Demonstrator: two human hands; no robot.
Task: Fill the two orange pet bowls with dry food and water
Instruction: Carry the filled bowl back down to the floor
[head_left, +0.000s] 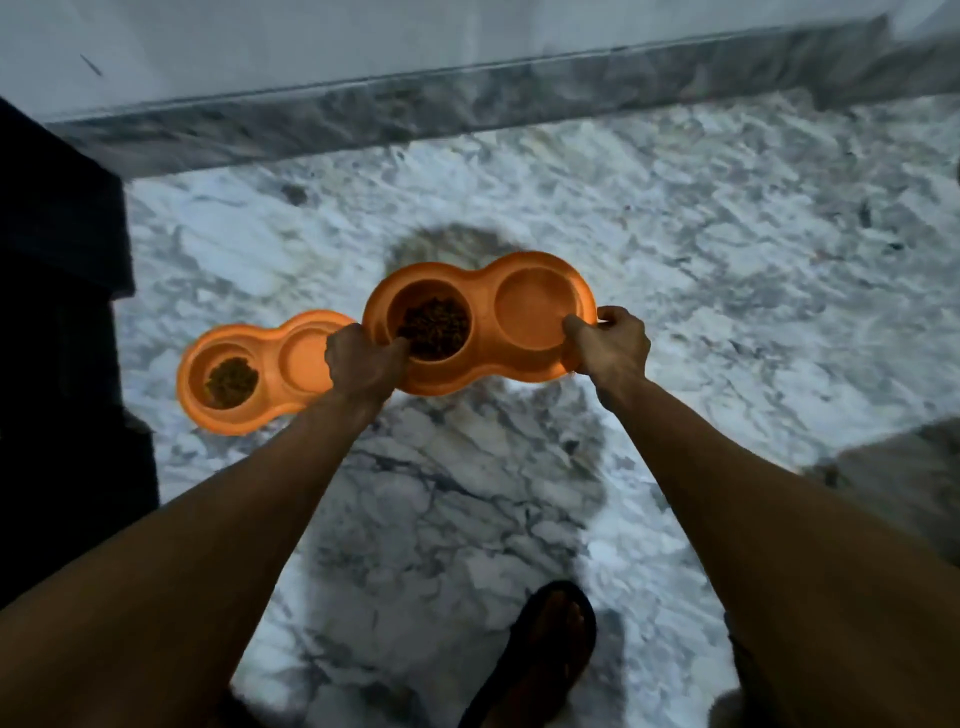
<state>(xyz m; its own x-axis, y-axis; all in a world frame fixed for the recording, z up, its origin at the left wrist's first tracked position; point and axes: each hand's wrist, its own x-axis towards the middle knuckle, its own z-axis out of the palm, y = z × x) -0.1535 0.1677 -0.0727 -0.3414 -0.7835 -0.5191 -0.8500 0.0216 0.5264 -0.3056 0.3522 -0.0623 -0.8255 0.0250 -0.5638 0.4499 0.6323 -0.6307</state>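
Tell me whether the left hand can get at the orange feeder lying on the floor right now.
Probably not yet: the left hand is gripping the rim of the carried feeder. The floor feeder lies just beside it, nothing between, so freeing that hand should do.

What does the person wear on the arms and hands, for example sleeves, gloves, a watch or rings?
Nothing can be seen on them. The left forearm and the right forearm are bare up to the picture's edge, with no sleeve in view. The left hand and the right hand have no glove, and no watch, band or ring shows, though the picture is blurred.
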